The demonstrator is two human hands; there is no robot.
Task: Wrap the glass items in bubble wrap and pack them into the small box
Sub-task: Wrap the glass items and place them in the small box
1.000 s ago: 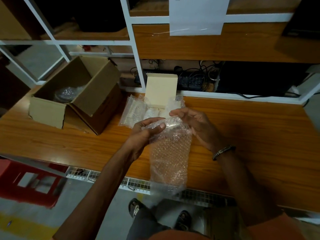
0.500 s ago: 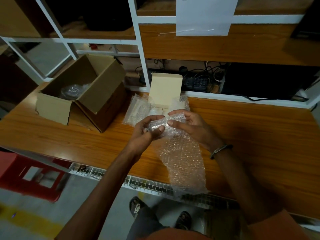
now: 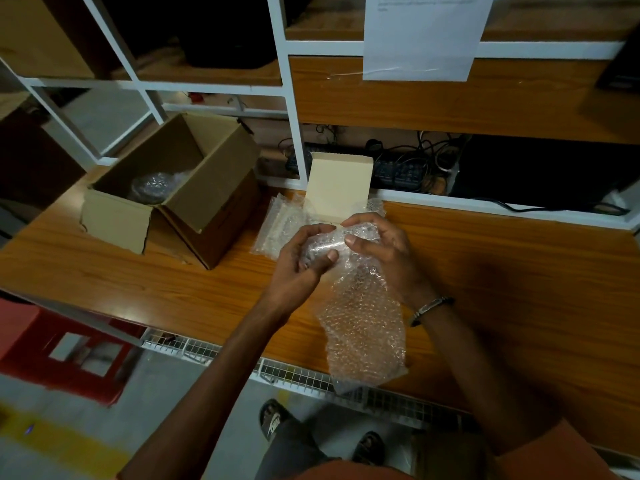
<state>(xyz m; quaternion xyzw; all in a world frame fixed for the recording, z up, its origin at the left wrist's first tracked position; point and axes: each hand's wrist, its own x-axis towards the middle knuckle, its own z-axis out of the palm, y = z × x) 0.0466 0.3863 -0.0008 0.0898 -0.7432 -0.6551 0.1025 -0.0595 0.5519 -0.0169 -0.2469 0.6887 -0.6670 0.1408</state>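
Both hands, left hand (image 3: pixel 301 258) and right hand (image 3: pixel 384 251), pinch the bubble wrap (image 3: pixel 363 323) around something glassy; roll tightly, keeping the loose tail taut

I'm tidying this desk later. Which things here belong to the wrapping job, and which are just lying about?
In use: bubble wrap sheet, held by left hand and right hand; spare bubble wrap; open cardboard box; small pale box.

Lying about: paper sheet, cables, red stool.

Both hands (image 3: pixel 346 258) grip bubble wrap (image 3: pixel 360 317) w/ item over table (image 3: pixel 519 289)
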